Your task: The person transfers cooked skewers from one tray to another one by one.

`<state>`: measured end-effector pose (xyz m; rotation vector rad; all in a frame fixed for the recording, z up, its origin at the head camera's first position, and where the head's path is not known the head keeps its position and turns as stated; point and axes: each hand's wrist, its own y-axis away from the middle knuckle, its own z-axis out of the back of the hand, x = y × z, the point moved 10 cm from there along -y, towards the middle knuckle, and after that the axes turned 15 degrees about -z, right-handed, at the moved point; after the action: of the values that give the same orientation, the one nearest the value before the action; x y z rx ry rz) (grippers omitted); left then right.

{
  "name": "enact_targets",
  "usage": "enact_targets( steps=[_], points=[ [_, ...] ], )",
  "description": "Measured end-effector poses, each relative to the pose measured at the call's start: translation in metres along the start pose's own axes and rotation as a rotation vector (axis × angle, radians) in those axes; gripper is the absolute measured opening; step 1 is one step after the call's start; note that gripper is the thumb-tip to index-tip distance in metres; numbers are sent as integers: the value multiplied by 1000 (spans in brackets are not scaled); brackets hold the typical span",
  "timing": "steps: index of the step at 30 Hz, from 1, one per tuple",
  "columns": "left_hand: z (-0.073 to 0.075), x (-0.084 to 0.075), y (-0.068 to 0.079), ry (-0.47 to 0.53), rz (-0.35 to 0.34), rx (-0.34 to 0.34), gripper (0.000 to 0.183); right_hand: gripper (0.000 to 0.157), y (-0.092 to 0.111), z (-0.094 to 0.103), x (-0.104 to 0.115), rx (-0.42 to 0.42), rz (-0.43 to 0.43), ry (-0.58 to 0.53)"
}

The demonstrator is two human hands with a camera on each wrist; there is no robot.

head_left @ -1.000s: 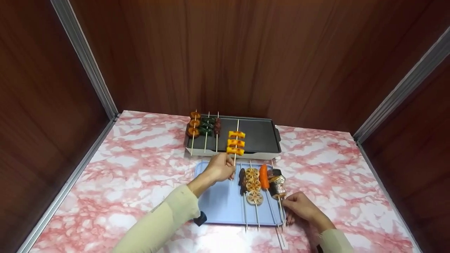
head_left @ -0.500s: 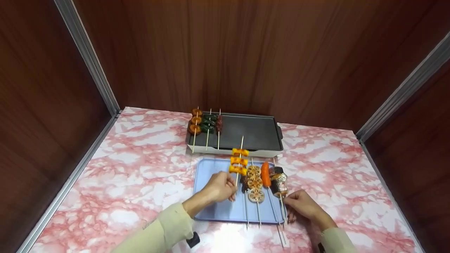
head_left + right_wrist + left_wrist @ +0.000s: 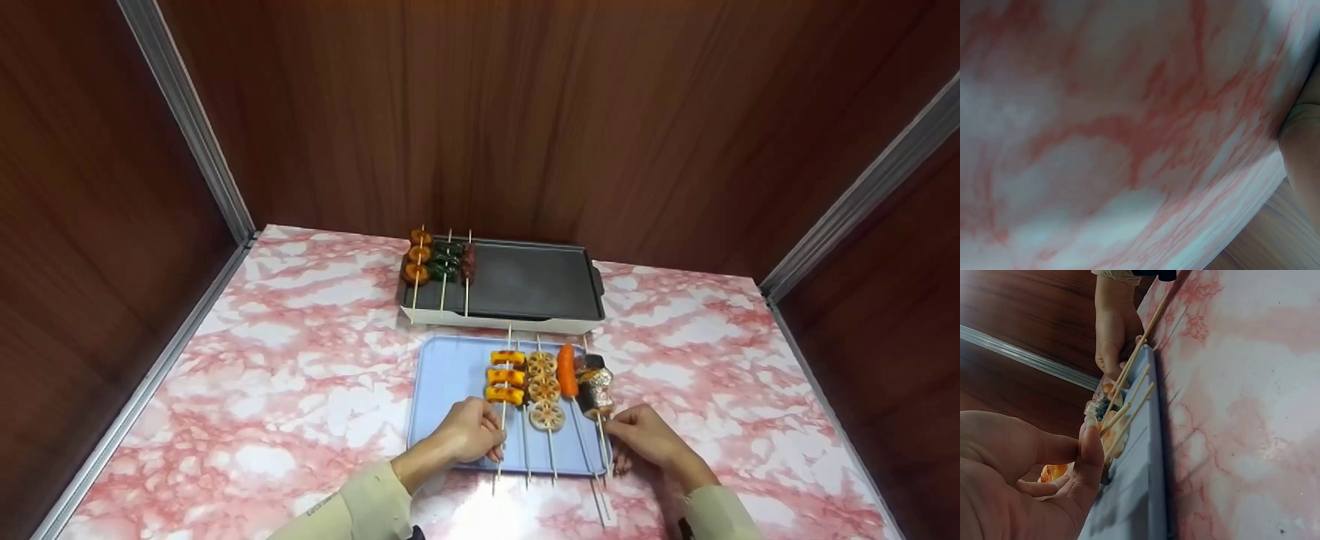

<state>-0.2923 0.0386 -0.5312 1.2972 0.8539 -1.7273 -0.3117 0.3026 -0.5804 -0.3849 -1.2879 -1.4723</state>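
Note:
In the head view my left hand [image 3: 469, 433] pinches the stick of a skewer of yellow, browned pieces [image 3: 505, 376] low over the light blue tray [image 3: 448, 367]. Beside it lie a dark meat skewer, partly hidden, a lotus root skewer [image 3: 545, 388], an orange sausage skewer [image 3: 567, 371] and a skewer of dark and silvery fish-like chunks [image 3: 595, 388]. My right hand [image 3: 651, 437] grips the tray's right edge, its thumb near the sticks. The left wrist view shows the left thumb and finger [image 3: 1090, 444] pressed together, with the right hand [image 3: 1117, 332] beyond at the tray corner.
Behind the tray stands a dark griddle [image 3: 536, 279] with a pale base. Its left side bears a skewer of round orange-brown slices [image 3: 418, 255], a green pepper skewer [image 3: 445, 262] and a dark red meat skewer [image 3: 469, 262]. Brown panels [image 3: 480, 112] enclose the marbled table [image 3: 300, 315].
My left hand has brought the yellow skewer back from over the griddle's front and down to the tray, left of the lotus root. The right hand stays in place.

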Motion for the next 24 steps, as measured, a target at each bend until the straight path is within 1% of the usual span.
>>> enact_targets(
  steps=[5,11,18,24],
  points=[
    [0,9,-3,6,14,-18,8,29,1,0,1,-1,11,-7],
    [-2,16,-8,48,33,-31,10,29,1,-1,0,5,3,-16],
    [-9,20,-11,59,32,-20,12,28,2,-2,0,4,5,-19],
    [-12,24,-12,78,49,-13,10,28,2,-1,0,3,18,-13]
  ],
)
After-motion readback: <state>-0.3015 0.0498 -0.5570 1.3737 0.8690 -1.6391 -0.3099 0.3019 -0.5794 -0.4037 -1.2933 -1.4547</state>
